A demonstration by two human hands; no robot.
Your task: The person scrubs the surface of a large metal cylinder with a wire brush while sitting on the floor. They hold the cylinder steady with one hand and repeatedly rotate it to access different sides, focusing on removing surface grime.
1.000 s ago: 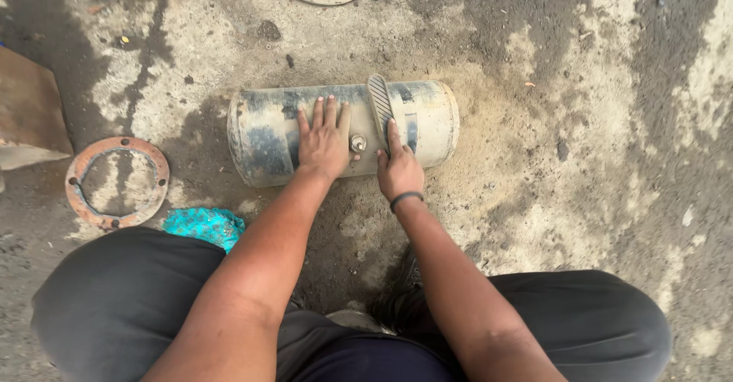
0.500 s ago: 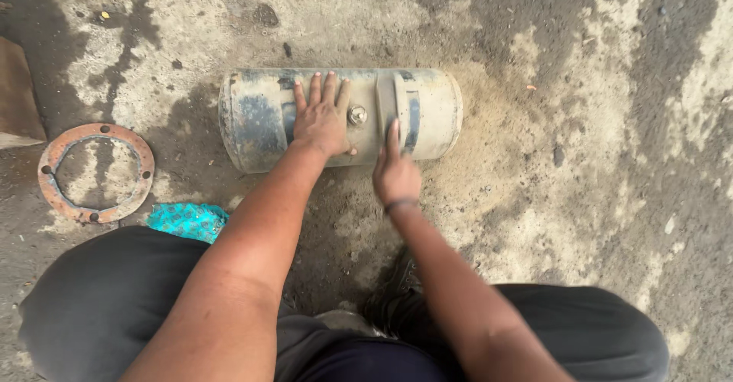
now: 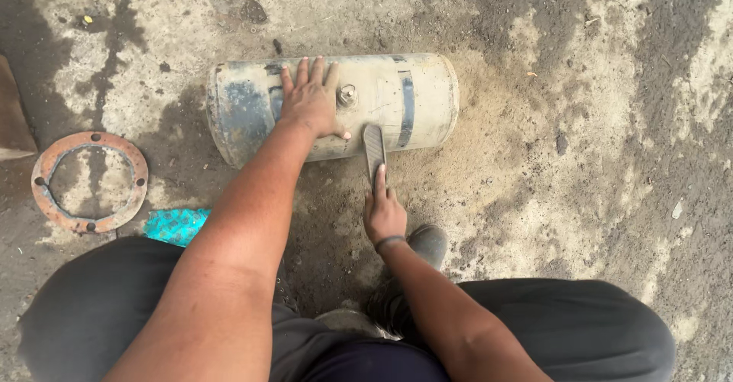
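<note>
A worn, cream-painted steel cylindrical tank [image 3: 332, 107] lies on its side on the stained concrete floor [image 3: 580, 160], directly ahead of the crouching person's knees. The left hand [image 3: 311, 101] rests open and flat on top of the tank, fingers spread, just beside a small threaded metal fitting [image 3: 347, 95] on the shell. The right hand [image 3: 384, 212] is closed around the lower end of a flat grey metal strip [image 3: 374, 147], index finger laid along it; the strip's upper end touches the tank's near side, close to a dark band [image 3: 407, 107] around the shell.

Assessment: the tank appears rigid and heavy, with a rounded surface liable to roll; a flat palm on top is the sound hold. The strip looks stiff and thin, best gripped low.

To the left lie a rusty flange ring [image 3: 88, 181] and a crumpled turquoise wrapper [image 3: 177, 224].
</note>
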